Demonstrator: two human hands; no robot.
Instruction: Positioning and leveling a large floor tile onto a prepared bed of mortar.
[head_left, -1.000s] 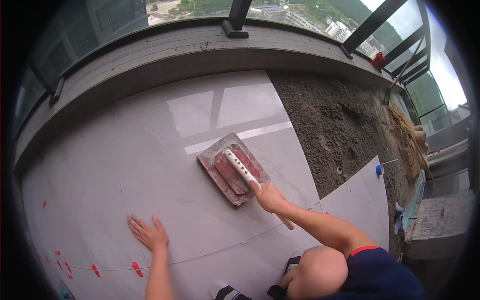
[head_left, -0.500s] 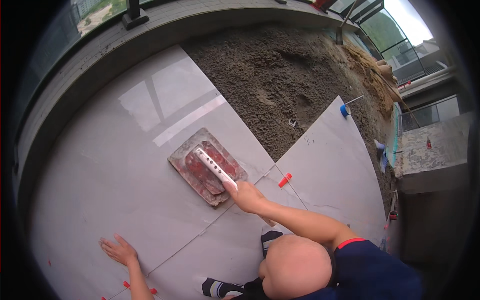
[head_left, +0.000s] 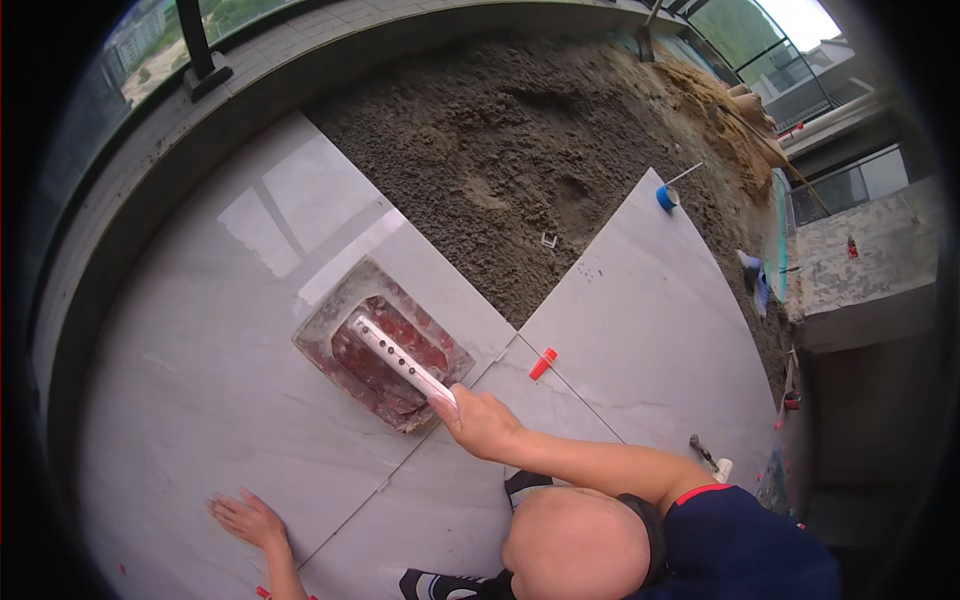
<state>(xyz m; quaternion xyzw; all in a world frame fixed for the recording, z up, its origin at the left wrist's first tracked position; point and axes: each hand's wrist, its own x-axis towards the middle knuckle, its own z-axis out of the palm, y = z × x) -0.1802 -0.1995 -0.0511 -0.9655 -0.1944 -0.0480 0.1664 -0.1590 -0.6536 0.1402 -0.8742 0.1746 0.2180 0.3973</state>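
My right hand [head_left: 485, 425] grips the end of the white handle [head_left: 400, 360] of a rectangular plastering float [head_left: 375, 345], smeared red and grey. The float lies flat on a large glossy grey floor tile [head_left: 200, 340], near the tile's corner. My left hand [head_left: 245, 520] rests palm down on the same tiled floor, fingers spread, holding nothing. A red tile wedge [head_left: 542, 363] sits in the joint just right of the float. A bald head and a navy shirt fill the lower edge.
A rough dark mortar bed [head_left: 520, 170] lies beyond the tiles. Another grey tile [head_left: 650, 330] is laid at the right, with a blue roll [head_left: 667, 197] at its far corner and a mallet [head_left: 710, 460] near it. A concrete parapet [head_left: 300, 60] with railing posts bounds the floor.
The view has swung right and closer, showing more mortar bed and the right tile. My right hand stays on the float's handle; my left hand stays flat on the tile.
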